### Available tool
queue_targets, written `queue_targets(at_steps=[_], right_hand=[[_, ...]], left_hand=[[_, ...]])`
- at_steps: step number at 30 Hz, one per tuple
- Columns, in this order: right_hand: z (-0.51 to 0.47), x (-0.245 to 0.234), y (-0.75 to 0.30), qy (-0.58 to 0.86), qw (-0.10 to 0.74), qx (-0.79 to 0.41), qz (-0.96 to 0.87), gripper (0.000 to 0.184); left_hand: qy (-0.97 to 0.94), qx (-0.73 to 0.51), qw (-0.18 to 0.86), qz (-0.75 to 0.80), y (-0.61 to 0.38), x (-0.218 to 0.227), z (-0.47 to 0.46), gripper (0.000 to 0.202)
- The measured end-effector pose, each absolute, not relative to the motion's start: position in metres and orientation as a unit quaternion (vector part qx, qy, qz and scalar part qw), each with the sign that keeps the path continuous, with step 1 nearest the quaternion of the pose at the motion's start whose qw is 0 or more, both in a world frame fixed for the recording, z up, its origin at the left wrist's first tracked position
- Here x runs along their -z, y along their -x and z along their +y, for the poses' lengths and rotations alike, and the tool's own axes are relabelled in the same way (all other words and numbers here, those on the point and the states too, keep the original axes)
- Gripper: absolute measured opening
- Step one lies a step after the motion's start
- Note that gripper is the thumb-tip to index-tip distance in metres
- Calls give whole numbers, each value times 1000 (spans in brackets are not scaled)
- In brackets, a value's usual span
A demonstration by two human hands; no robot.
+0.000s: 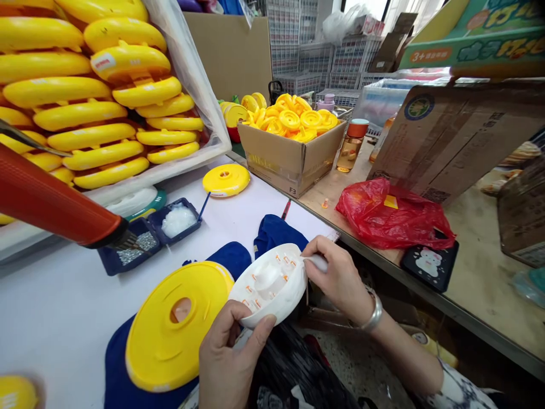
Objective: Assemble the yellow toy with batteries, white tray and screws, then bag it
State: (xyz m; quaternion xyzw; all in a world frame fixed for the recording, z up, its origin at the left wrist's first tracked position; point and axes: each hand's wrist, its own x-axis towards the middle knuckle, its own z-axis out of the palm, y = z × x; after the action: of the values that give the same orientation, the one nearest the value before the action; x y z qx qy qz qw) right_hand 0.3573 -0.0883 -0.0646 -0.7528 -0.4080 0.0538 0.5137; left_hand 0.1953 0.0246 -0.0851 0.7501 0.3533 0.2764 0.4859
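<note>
Both my hands hold a white plastic shell point(268, 284), its hollow side up, with small orange-tipped pegs inside. My left hand point(230, 358) cups its lower edge, thumb on the rim. My right hand point(338, 278), with a silver bangle point(372, 312) at the wrist, pinches the far rim and a small white piece point(315, 262). To the left of the shell, a round yellow plastic cover point(179, 324) with a central hole lies on blue cloth point(230, 258). A red tool with a tapered metal tip point(55, 196) points towards a blue compartment tray point(149, 233).
Stacked yellow plastic parts point(93, 96) fill a plastic-lined bin at upper left. A cardboard box point(289, 159) holds yellow pieces. Another yellow cover point(225, 180) lies on the white table point(85, 295). A red plastic bag point(392, 216), bottle point(351, 147) and wire crates stand beyond.
</note>
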Motion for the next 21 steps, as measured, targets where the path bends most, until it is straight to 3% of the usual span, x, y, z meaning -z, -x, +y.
queue_targets(at_steps=[21], right_hand=[[-85, 68, -355, 733, 522, -71, -430, 15]], left_hand=[[-734, -277, 510, 351, -188, 88, 28, 26]])
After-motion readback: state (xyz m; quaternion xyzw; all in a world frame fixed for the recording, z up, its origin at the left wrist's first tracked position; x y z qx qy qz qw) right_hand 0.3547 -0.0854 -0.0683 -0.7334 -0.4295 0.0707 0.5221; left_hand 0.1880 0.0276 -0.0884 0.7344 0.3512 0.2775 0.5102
